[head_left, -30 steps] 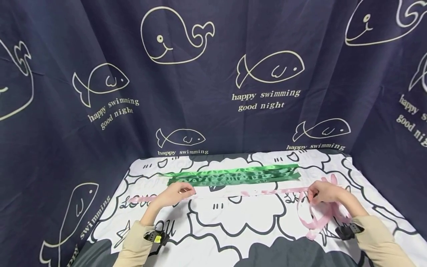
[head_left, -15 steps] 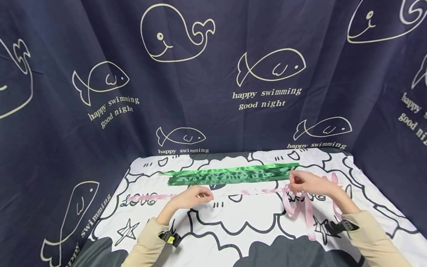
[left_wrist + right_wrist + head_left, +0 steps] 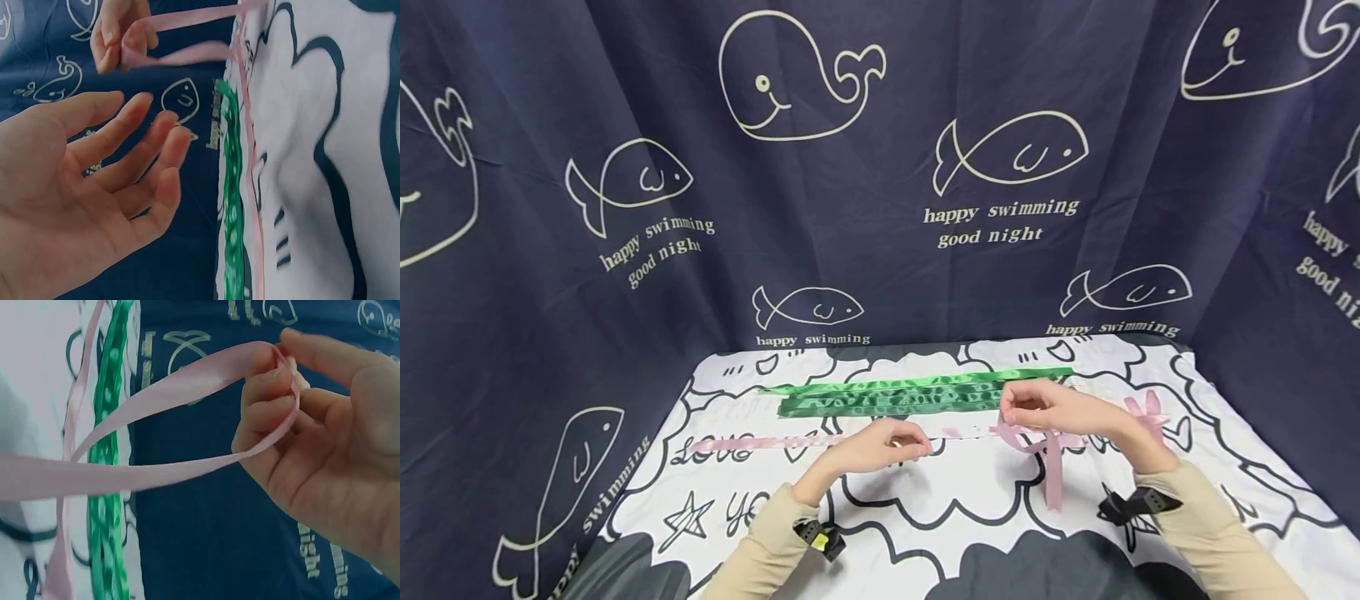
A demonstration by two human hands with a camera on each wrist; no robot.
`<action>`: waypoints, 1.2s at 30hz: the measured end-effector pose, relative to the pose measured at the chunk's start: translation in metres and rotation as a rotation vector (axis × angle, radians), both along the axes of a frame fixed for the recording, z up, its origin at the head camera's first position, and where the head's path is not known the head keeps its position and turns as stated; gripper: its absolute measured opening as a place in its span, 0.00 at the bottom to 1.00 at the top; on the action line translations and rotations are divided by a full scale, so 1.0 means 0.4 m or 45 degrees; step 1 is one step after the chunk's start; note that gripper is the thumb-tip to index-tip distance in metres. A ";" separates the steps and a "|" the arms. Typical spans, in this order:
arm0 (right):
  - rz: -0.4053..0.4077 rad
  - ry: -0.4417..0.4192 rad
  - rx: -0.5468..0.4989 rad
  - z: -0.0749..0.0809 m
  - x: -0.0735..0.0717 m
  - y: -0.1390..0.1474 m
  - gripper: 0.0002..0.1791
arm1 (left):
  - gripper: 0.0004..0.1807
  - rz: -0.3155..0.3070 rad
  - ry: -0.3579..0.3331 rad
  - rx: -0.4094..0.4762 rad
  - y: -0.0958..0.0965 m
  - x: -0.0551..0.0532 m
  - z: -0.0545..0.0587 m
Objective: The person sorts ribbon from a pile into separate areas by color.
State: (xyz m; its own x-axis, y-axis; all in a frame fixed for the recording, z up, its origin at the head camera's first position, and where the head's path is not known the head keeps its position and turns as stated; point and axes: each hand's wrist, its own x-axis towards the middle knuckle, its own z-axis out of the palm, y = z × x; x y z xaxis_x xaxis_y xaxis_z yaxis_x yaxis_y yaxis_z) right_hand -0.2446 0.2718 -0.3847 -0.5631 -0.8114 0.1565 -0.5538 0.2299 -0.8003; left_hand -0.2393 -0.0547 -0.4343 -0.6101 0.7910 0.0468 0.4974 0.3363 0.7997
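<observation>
My right hand (image 3: 1060, 411) pinches a pink satin ribbon (image 3: 169, 394) between thumb and curled fingers. From that grip the ribbon loops out, and one tail (image 3: 1054, 483) drops toward the cloth. In the head view my left hand (image 3: 883, 446) hovers left of it, palm turned inward. Its fingers are loosely bent with nothing between them, as the left wrist view shows. A flat length of pink ribbon (image 3: 745, 444) lies straight across the cloth beneath both hands. Behind it, several green ribbons (image 3: 887, 400) lie side by side; the right hand covers part of their right end.
A white cloth (image 3: 940, 483) with black cloud drawings and lettering covers the table. More pink ribbon (image 3: 1150, 412) lies in loops at the right, behind the right forearm. A dark blue curtain (image 3: 880, 217) with whales and fish hangs behind and at the sides.
My right hand has moved left from the loose pink pile, drawing ribbon with it. The left hand has shifted right toward the middle. The green ribbons have stayed in place.
</observation>
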 end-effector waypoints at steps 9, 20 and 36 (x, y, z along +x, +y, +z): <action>0.155 0.041 0.056 0.022 0.021 -0.078 0.06 | 0.25 -0.025 -0.092 0.135 0.081 0.024 0.007; 0.252 0.006 -0.037 0.041 0.046 -0.116 0.09 | 0.10 -0.255 -0.105 0.346 0.087 0.025 0.023; -0.281 -0.194 -0.056 0.011 0.031 -0.029 0.08 | 0.06 -0.221 -0.063 0.387 -0.095 -0.009 0.060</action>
